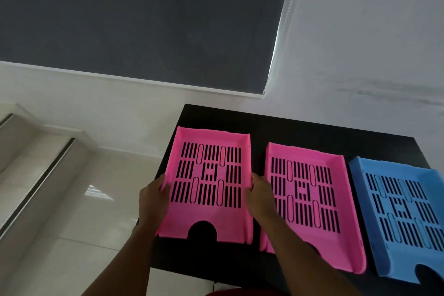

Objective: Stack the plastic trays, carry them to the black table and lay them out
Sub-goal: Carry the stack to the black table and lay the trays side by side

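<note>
Pale walls and a large dark grey window blind [144, 19] fill the background, with glossy pale floor tiles [79, 199] and a step edge off to the left of the black table [312, 127]. That table is the landmark: its left edge runs down beside open floor, and a bare strip of black top lies between its far edge and the trays.

Three slotted plastic trays lie flat on it in a row. At the table's right end sits the blue tray [406, 214], running partly out of view at the right. Just left of it, with a thin dark gap between, lies the middle pink tray [310, 197]. The left pink tray [209, 182] lies at the table's left end, its left wall almost on the table's edge, its notched front edge toward the person and short of the table's near edge.

The left hand [153, 197] is curled around the left wall of the left pink tray, fingers wrapped over the rim. The right hand [259, 196] grips that tray's right wall, filling the narrow gap to the middle pink tray and overlapping its left side.
</note>
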A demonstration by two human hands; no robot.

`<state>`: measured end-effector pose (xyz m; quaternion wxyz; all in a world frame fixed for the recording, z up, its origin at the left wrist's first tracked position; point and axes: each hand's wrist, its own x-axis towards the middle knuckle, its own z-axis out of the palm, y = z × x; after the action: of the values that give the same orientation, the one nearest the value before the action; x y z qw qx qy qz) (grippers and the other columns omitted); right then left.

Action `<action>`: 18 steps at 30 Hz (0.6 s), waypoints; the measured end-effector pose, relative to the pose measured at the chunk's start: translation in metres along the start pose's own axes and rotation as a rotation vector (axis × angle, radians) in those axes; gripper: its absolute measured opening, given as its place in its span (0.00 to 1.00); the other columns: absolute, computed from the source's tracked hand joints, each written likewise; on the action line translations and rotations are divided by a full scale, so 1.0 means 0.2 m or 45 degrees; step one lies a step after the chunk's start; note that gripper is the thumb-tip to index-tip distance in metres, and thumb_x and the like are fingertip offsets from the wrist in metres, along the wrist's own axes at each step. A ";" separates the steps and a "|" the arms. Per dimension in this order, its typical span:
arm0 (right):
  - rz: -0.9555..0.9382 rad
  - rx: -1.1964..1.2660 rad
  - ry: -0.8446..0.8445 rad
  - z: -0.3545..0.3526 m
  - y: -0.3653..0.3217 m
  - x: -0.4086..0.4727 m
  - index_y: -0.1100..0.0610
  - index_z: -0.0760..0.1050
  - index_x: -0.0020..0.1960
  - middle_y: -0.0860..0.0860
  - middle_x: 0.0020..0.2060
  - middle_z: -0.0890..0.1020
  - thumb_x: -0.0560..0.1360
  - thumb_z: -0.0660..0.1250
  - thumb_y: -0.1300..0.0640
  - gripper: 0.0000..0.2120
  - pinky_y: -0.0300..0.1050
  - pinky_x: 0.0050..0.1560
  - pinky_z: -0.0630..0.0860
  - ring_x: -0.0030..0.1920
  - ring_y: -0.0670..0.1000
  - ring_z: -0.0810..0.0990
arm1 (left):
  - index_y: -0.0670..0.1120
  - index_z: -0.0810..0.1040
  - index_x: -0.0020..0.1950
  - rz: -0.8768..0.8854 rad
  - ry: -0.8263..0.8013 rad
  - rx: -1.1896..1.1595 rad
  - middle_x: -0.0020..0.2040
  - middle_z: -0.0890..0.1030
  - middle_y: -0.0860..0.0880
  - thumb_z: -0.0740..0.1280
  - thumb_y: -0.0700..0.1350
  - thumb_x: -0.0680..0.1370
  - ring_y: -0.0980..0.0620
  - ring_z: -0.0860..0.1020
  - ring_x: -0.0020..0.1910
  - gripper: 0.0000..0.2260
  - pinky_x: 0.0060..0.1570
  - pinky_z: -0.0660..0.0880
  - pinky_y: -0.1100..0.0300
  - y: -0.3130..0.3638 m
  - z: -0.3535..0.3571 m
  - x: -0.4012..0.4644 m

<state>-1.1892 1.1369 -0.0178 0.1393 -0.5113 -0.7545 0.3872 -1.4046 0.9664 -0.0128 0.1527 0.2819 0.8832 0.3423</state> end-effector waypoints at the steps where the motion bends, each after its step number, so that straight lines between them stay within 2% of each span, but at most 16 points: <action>1: 0.003 -0.038 -0.004 0.02 0.00 0.00 0.62 0.75 0.66 0.57 0.57 0.79 0.79 0.64 0.66 0.16 0.46 0.63 0.78 0.56 0.54 0.81 | 0.51 0.75 0.40 -0.016 -0.016 -0.004 0.29 0.79 0.51 0.62 0.42 0.83 0.54 0.77 0.24 0.12 0.27 0.73 0.63 -0.02 0.01 0.01; 5: 0.028 -0.153 -0.064 0.06 0.02 0.01 0.63 0.71 0.70 0.59 0.62 0.78 0.79 0.63 0.66 0.20 0.52 0.65 0.78 0.62 0.57 0.79 | 0.47 0.77 0.44 -0.040 -0.074 -0.024 0.33 0.82 0.49 0.62 0.43 0.83 0.50 0.81 0.29 0.09 0.31 0.81 0.54 -0.07 0.03 0.05; 7: 0.046 -0.190 -0.078 0.08 0.02 0.02 0.63 0.70 0.71 0.60 0.64 0.77 0.79 0.62 0.66 0.21 0.53 0.65 0.77 0.64 0.57 0.78 | 0.45 0.77 0.46 -0.038 -0.096 -0.037 0.34 0.82 0.48 0.62 0.43 0.83 0.50 0.82 0.31 0.08 0.33 0.82 0.52 -0.08 0.05 0.06; 14: 0.071 -0.208 -0.065 0.07 0.04 0.04 0.62 0.67 0.74 0.59 0.67 0.76 0.79 0.63 0.65 0.23 0.53 0.68 0.75 0.67 0.57 0.77 | 0.46 0.78 0.48 -0.066 -0.165 -0.109 0.36 0.82 0.49 0.62 0.41 0.83 0.54 0.82 0.33 0.07 0.30 0.73 0.68 -0.10 0.12 0.09; 16: 0.071 -0.167 -0.045 0.05 0.05 0.04 0.61 0.69 0.72 0.58 0.63 0.78 0.79 0.65 0.64 0.22 0.52 0.64 0.78 0.62 0.55 0.80 | 0.47 0.76 0.46 -0.062 -0.173 -0.120 0.36 0.82 0.48 0.61 0.41 0.83 0.50 0.83 0.34 0.08 0.29 0.73 0.68 -0.10 0.13 0.10; 18: 0.071 -0.069 0.028 0.02 0.06 0.03 0.61 0.74 0.68 0.55 0.57 0.81 0.79 0.65 0.63 0.18 0.47 0.58 0.82 0.54 0.51 0.82 | 0.50 0.76 0.47 -0.070 -0.176 -0.147 0.40 0.83 0.47 0.59 0.40 0.83 0.45 0.85 0.38 0.09 0.29 0.77 0.63 -0.08 0.14 0.12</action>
<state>-1.1872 1.1428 -0.0307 0.1228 -0.5400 -0.7485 0.3647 -1.4161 0.9865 -0.0459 0.2386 0.2710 0.8569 0.3680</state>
